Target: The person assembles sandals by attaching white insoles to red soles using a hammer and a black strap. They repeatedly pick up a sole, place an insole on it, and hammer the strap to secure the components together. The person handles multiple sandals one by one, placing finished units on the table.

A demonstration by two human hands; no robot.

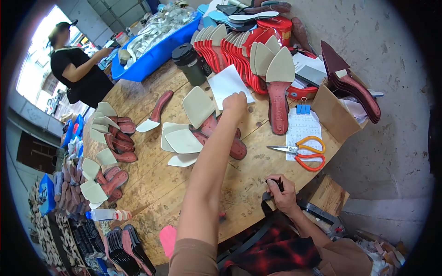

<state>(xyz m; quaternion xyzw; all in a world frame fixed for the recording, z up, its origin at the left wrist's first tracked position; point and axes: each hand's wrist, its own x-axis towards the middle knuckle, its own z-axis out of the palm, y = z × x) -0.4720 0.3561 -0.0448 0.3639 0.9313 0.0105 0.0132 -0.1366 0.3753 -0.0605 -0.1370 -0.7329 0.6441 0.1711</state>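
My left arm reaches far across the wooden table. My left hand (235, 106) is closed at the near edge of a white sheet of paper (226, 85), its fingertips hidden. At the table's near edge my right hand (284, 195) is closed round a small black thing (276, 184), perhaps part of a black strap; its exact kind is unclear. Red insole-like shoe parts with cream front pieces (202, 110) lie beside my left forearm. Another such part (278, 108) lies to the right of the paper. Orange-handled scissors (299, 152) rest on a written sheet (306, 122) beyond my right hand.
A dark lidded cup (189, 69) stands behind the paper. Rows of red shoe parts (239, 60), a cardboard box (338, 110) and a blue tub (161, 53) line the far side. More parts (110, 184) and a bottle (103, 215) sit left. Another person (76, 69) stands at far left.
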